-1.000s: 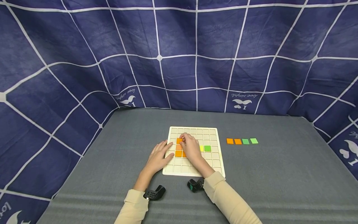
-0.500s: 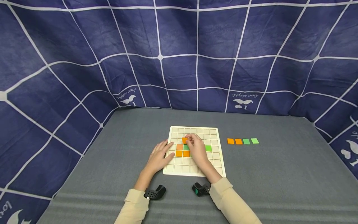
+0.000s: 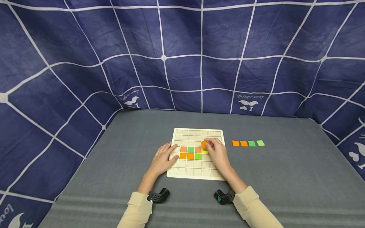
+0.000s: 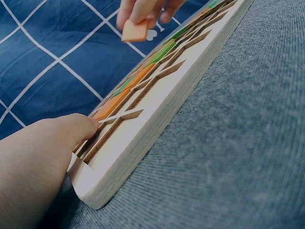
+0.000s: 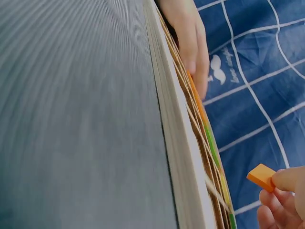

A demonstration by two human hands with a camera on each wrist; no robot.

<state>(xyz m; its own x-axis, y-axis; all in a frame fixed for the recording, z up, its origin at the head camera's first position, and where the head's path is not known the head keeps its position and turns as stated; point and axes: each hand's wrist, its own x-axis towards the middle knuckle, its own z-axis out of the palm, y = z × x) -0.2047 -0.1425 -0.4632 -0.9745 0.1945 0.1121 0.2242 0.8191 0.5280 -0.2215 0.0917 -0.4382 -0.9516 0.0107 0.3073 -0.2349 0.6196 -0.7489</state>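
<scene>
A pale wooden grid board [image 3: 185,172] lies on the grey table [image 3: 285,183]. Orange and green tiles [image 3: 190,152] fill two short rows near its middle. My right hand [image 3: 218,152] hovers over the board's right part and pinches an orange tile [image 3: 204,145] in its fingertips; the same tile [image 4: 135,31] [image 5: 261,177] is held above the board in both wrist views. My left hand [image 3: 162,158] rests flat on the board's left edge, fingers straight, holding nothing. A yellow tile [image 3: 205,151] peeks out under the right hand.
Four loose tiles [image 3: 248,143], two orange and two green, lie in a row on the table right of the board. A dark blue cloth with white lines [image 3: 182,47] walls in the back and sides. The table's front edge lies near my sleeves.
My right hand has lifted an orange tile off the board's left-centre and carried it rightward. More placed tiles now show in the middle. The left hand stayed put.
</scene>
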